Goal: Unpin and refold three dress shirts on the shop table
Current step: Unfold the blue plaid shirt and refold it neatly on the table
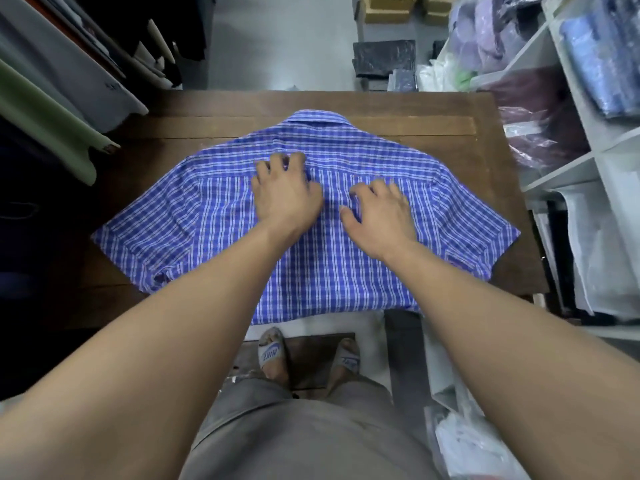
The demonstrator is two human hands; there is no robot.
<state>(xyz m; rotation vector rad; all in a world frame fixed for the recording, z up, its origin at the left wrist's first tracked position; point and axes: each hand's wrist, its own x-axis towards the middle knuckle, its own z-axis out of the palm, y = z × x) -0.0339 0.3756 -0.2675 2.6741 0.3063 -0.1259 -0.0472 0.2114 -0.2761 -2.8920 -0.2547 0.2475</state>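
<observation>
A blue and white checked short-sleeved shirt [214, 216] lies spread face down on the dark wooden table [398, 109], collar at the far side, both sleeves out to the sides, hem hanging over the near edge. My left hand [285, 195] rests on the upper back of the shirt, fingers spread and slightly bent. My right hand [379, 216] rests on the cloth just to its right, fingers bent with their tips on the fabric. Neither hand visibly holds a fold.
White shelves [568, 174] with bagged shirts stand close on the right. Rolls of cloth [52, 109] lean in from the left over the table's corner. Boxes and dark packages [384, 58] sit on the floor beyond the table. My sandalled feet [273, 353] show below the near edge.
</observation>
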